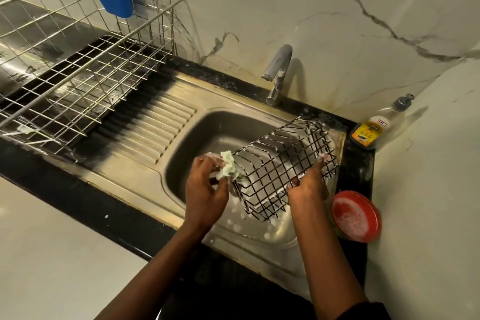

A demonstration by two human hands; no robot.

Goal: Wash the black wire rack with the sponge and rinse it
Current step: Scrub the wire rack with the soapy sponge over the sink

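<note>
My left hand [205,189] grips the sponge [230,167], fingers curled round it, and presses it against the left end of the rack [283,163]. My right hand [309,184] grips the rack's right side, fingers hooked on the wires. The rack lies tilted on its side over the sink [197,143], foam on its wires. A red bowl [355,215] of suds stands on the counter [117,218], just right of the sink.

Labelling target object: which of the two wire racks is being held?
The small black wire rack, gripped by the right hand over the steel sink; the larger silver wire basket sits unheld on the drainboard.
</note>
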